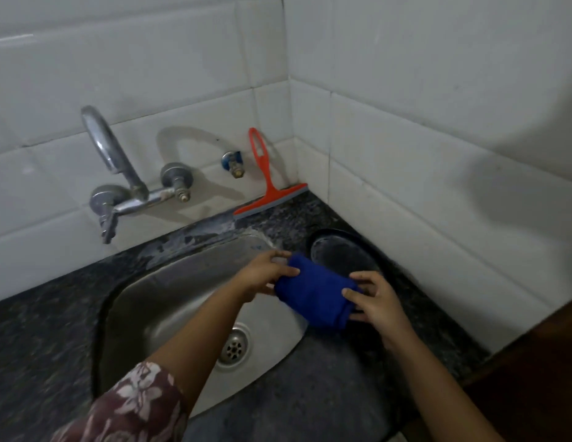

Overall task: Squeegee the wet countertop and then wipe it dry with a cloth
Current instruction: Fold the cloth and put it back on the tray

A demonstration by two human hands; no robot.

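**Cloth in both hands, squeegee parked in the corner**

The blue cloth (313,295) is bunched into a thick roll and held over the right rim of the sink (169,298). The left hand (265,275) grips its far end with curled fingers and the right hand (377,301) pinches its near end. The red squeegee (268,189) leans against the tiled back wall (182,74), its blade on the table (42,339) and its handle upright. From that, the squeegee pass looks done and the drying wipe is the step in hand.

To do it well, I would open the roll into a flat pad so more fabric meets the stone. Then wipe in overlapping strokes towards the sink, so any leftover water goes over its rim.

The narrow strip behind the sink shows a pale film. In this dim light it may be water or residue; I cannot tell which.

Room is tight on the right. A black round tray (342,253) lies just beyond the cloth, close to the side wall, and would need lifting to dry beneath it. The tap (112,154) overhangs the back left. The widest open stretches are left of the sink and along the near edge.
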